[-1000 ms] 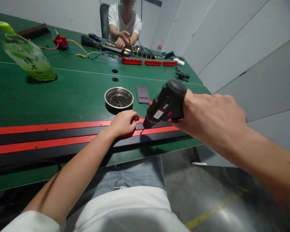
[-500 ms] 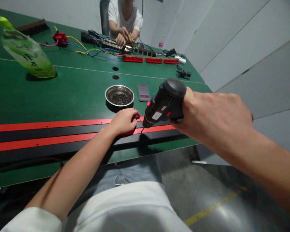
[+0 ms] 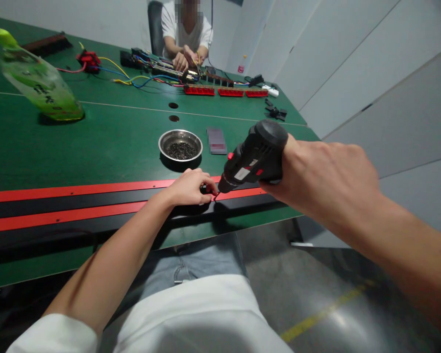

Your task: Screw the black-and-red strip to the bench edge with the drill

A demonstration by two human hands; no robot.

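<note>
My right hand [image 3: 327,166] is wrapped round a black power screwdriver [image 3: 255,154], which tilts down to the left. Its thin bit meets the nearer red strip [image 3: 106,212] of a long black and red bar [image 3: 106,196]. Just left of the bit, my left hand [image 3: 193,188] rests on the bar with its fingers closed at the tip; what they pinch is too small to make out. Behind the bar stands a round metal bowl [image 3: 180,146] with many small dark screws.
A grey card-like stack [image 3: 216,141] lies right of the bowl. A green bottle [image 3: 40,83] stands at the left. Across the green table [image 3: 113,127], a person [image 3: 186,34] works with wires and red-edged parts [image 3: 199,90]. Black pieces [image 3: 276,112] lie at the right.
My left hand's fingers have moved slightly right and down, up to the bit. The screwdriver has shifted a little to the right. The camera view has moved slightly.
</note>
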